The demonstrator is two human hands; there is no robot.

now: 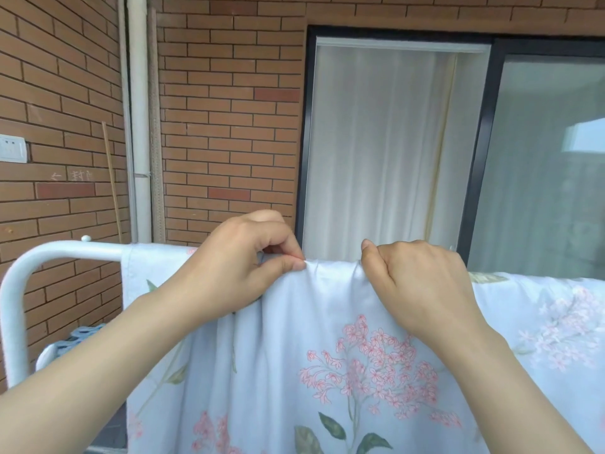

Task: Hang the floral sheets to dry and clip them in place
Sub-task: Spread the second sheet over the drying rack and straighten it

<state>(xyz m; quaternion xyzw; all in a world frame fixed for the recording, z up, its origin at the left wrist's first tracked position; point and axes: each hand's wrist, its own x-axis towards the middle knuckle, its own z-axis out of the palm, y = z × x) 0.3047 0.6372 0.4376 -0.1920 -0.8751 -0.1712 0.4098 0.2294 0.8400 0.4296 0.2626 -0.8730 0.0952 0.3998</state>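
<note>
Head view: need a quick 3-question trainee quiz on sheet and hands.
1. True or false: the sheet hangs over the white rail.
2. The left hand: A) pinches the sheet at the rail; B) lies flat and open; C) hangs idle.
3. Fill in: the right hand grips the ___.
Key: 1 true; 2 A; 3 sheet.

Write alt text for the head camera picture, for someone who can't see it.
A left hand pinches and a right hand grips the top fold of a pale floral sheet draped over a white drying rack. Behind stand a brick wall and a curtained sliding door.
</note>
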